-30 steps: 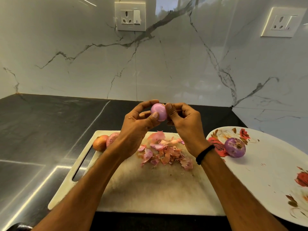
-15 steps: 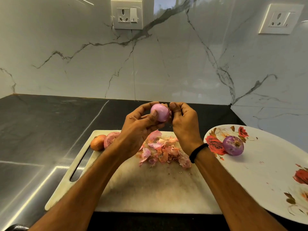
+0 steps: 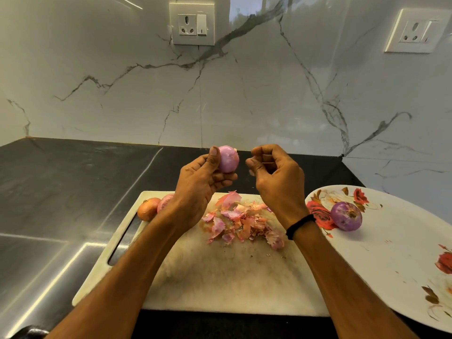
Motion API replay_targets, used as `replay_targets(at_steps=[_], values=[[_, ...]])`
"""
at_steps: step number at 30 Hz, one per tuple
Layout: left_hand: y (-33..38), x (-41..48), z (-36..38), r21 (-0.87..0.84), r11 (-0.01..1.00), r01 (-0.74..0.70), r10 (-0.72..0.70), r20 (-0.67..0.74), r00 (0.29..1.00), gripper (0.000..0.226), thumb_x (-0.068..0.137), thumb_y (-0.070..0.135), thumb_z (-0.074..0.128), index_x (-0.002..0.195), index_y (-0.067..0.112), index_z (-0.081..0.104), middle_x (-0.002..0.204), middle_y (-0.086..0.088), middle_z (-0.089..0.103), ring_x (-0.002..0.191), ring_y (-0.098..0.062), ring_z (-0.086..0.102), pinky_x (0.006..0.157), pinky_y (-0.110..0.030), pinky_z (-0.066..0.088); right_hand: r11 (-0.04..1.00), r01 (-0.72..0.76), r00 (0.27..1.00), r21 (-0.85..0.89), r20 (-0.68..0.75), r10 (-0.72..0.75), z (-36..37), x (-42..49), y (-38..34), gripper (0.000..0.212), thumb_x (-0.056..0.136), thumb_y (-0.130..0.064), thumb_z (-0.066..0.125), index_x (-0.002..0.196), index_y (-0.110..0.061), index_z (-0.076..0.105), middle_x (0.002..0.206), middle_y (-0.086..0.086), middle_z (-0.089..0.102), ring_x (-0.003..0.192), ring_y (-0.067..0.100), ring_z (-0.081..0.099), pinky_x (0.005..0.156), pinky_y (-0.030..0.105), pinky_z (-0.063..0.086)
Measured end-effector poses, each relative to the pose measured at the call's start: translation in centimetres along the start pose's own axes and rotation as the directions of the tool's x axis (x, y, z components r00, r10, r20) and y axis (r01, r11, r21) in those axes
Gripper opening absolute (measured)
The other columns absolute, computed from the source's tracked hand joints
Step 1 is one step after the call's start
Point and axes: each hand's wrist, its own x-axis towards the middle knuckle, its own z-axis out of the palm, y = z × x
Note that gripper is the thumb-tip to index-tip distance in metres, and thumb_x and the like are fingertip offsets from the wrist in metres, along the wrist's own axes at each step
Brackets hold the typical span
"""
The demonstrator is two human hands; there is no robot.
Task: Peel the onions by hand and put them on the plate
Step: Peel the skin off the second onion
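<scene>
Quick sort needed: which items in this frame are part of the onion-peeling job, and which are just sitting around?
Job: left hand gripping pale pink peeled onion; right hand; purple peeled onion on white floral plate; orange-brown unpeeled onion and pinkish onion on white cutting board; pile of onion skins.
Lying about: white wall socket and second socket; black wristband; black stone countertop.

Pink onion [image 3: 228,159], rose-patterned white plate [image 3: 381,248]

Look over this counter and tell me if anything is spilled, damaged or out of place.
Only peeling mess: loose onion skins lie heaped on the cutting board, with small crumbs scattered nearer the person. A few reddish specks dot the plate near the peeled onion. Nothing looks damaged or tipped.
</scene>
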Motion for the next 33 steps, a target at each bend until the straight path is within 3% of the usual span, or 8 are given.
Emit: replay_targets(at_steps=[5, 8, 13, 16, 21, 30, 33], values=[[-0.3, 0.2, -0.3, 0.068, 0.998, 0.000, 0.003, -0.040, 0.999, 0.049, 0.081, 0.054, 0.054, 0.098, 0.010, 0.069, 0.084, -0.017, 0.070, 0.074, -0.026, 0.066, 0.081, -0.036, 0.058, 0.990, 0.140, 0.974, 0.014, 0.177, -0.140, 0.6, -0.3, -0.4, 0.053, 0.079, -0.007, 0.079, 0.119, -0.028, 0.051, 0.131, 0.002, 0.047, 0.114, 0.013, 0.055, 0.091, 0.014, 0.050], [-0.3, 0.1, -0.4, 0.099, 0.995, -0.001, 0.004, -0.037, 0.999, 0.048, 0.080, 0.055, 0.054, 0.093, 0.011, 0.070, 0.071, -0.013, 0.065, 0.063, -0.021, 0.061, 0.076, -0.035, 0.059, 0.986, 0.164, 0.951, 0.042, 0.259, -0.169, 1.0, -0.6, -0.5, 0.058, 0.079, -0.003, 0.078, 0.118, -0.028, 0.044, 0.128, 0.005, 0.051, 0.111, 0.017, 0.060, 0.089, 0.010, 0.049], [-0.4, 0.3, -0.8, 0.248, 0.969, -0.014, 0.026, -0.046, 0.999, 0.063, 0.078, 0.061, 0.049, 0.082, 0.001, 0.066, 0.056, -0.004, 0.058, 0.052, -0.013, 0.054, 0.065, -0.031, 0.052, 0.985, 0.162, 0.944, 0.055, 0.281, -0.171, 1.2, -0.7, -0.5, 0.046, 0.080, -0.006, 0.079, 0.116, -0.017, 0.051, 0.119, 0.004, 0.061, 0.098, 0.015, 0.065, 0.083, 0.005, 0.047], [-0.6, 0.4, -0.9, 0.291, 0.956, -0.026, 0.031, -0.014, 0.999, 0.061, 0.080, 0.062, 0.047, 0.085, 0.005, 0.068, 0.065, -0.005, 0.066, 0.060, -0.014, 0.062, 0.068, -0.030, 0.056, 0.984, 0.169, 0.945, 0.058, 0.274, -0.179, 1.2, -0.7, -0.3, 0.044, 0.080, -0.007, 0.079, 0.115, -0.016, 0.053, 0.117, 0.004, 0.061, 0.098, 0.016, 0.066, 0.084, 0.008, 0.049], [-1.0, 0.5, -1.0, 0.233, 0.972, -0.042, 0.024, 0.082, 0.996, 0.044, 0.085, 0.052, 0.051, 0.105, 0.017, 0.069, 0.106, -0.015, 0.070, 0.089, -0.026, 0.070, 0.086, -0.037, 0.059, 0.984, 0.171, 0.948, 0.047, 0.264, -0.177, 1.2, -0.7, 0.1, 0.043, 0.081, -0.012, 0.080, 0.115, -0.014, 0.055, 0.113, 0.005, 0.062, 0.094, 0.015, 0.066, 0.083, 0.009, 0.051], [-1.1, 0.6, -1.1, 0.280, 0.958, -0.060, 0.043, 0.067, 0.997, 0.050, 0.085, 0.052, 0.051, 0.111, 0.014, 0.070, 0.108, -0.014, 0.071, 0.099, -0.032, 0.070, 0.093, -0.044, 0.058, 0.979, 0.206, 0.944, -0.001, 0.263, -0.198, 1.2, -0.5, 0.5, 0.037, 0.083, -0.018, 0.078, 0.113, -0.014, 0.056, 0.110, 0.005, 0.064, 0.093, 0.016, 0.067, 0.084, 0.013, 0.052], [-1.2, 0.6, -1.1, 0.290, 0.954, -0.073, 0.057, 0.066, 0.996, 0.052, 0.085, 0.053, 0.051, 0.112, 0.014, 0.071, 0.107, -0.015, 0.072, 0.098, -0.032, 0.071, 0.094, -0.046, 0.057, 0.972, 0.234, 0.946, -0.038, 0.240, -0.218, 1.3, -0.6, 0.8, 0.026, 0.085, -0.017, 0.076, 0.105, -0.012, 0.060, 0.104, 0.006, 0.063, 0.088, 0.017, 0.064, 0.083, 0.016, 0.054]])
